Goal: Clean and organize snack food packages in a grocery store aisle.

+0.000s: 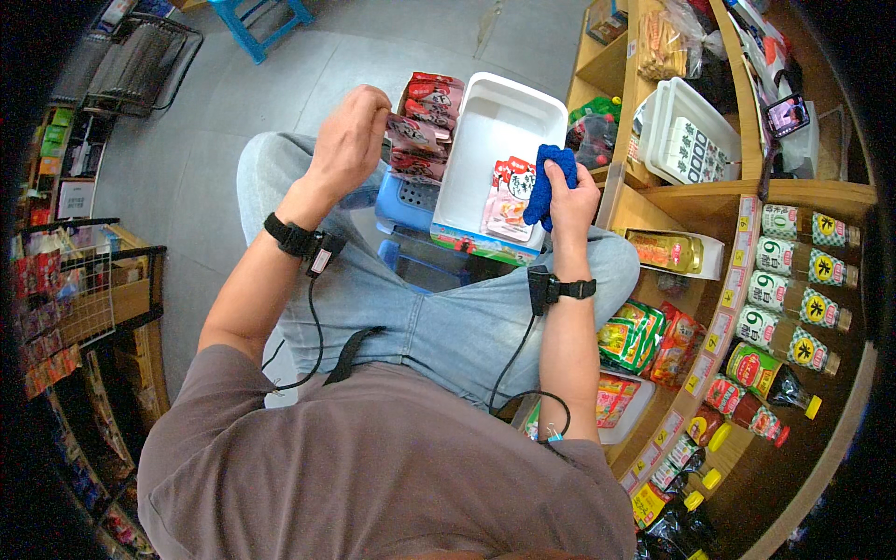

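My left hand (353, 136) is at the left side of an upright batch of red and pink snack packets (427, 94). Its curled fingertips pinch the edge of one pink packet (416, 131) that leans out of the batch; the thumb is hidden. In my right hand (575, 203) is a bunched blue cloth (549, 182), held over the right side of a white plastic tray (483, 126). Two or so matching red and pink packets (509, 210) lie flat inside that tray near its front, partly covered by the cloth.
A blue plastic stool (402, 199) stands beneath the packets and tray, between my knees. Close on my right are wooden shelves (665, 192) with bottles (798, 280), bagged goods (633, 336) and white bins (689, 133). Another blue stool (259, 42) stands ahead. Wire racks (84, 294) line the left.
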Motion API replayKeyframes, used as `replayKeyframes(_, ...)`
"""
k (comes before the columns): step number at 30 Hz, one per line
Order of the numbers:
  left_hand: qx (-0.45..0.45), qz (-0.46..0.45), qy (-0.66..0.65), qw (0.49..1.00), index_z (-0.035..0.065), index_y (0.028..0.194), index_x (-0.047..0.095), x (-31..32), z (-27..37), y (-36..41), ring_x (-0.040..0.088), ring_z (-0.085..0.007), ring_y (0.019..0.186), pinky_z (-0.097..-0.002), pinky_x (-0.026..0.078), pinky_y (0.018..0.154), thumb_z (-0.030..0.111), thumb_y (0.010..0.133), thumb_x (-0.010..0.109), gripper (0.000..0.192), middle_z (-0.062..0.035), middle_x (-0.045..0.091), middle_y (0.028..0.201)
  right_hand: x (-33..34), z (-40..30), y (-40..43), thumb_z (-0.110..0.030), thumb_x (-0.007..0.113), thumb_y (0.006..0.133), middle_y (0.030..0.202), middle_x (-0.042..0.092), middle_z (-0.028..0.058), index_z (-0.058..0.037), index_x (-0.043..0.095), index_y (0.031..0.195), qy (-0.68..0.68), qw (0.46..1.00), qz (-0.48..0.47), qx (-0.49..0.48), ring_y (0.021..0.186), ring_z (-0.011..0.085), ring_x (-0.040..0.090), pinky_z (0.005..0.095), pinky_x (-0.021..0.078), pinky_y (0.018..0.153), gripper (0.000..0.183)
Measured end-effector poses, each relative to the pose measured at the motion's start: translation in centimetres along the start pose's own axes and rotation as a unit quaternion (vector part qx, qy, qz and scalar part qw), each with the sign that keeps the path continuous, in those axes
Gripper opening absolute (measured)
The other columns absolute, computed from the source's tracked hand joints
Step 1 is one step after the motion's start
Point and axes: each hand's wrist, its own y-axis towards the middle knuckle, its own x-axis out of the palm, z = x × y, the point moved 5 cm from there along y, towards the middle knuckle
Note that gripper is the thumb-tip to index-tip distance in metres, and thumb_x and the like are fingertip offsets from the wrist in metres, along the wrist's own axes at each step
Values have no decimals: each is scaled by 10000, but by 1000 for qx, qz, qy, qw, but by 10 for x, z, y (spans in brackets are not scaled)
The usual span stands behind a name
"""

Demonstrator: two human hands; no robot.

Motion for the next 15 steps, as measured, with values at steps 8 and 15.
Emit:
replayKeyframes(8, -169, 151, -271, 935, -3, 1074, 608, -7, -7, 4, 596, -83, 798, -243, 511, 721, 143, 1069, 545, 159, -23, 653, 907, 4, -5, -4, -214, 772, 884, 854, 718, 61, 45, 721, 995, 17, 1000, -13, 3, 715, 111, 639, 277, 524, 656, 286)
replayKeyframes(15, -225, 69, -292, 927, -12, 1121, 636, 45, 26, 2, 634, -74, 776, -241, 516, 680, 89, 1023, 603, 144, -44, 709, 878, 23, -18, -14, -164, 702, 947, 940, 715, 34, 11, 710, 1108, 275, 949, -140, 70, 772, 80, 645, 232, 529, 691, 238)
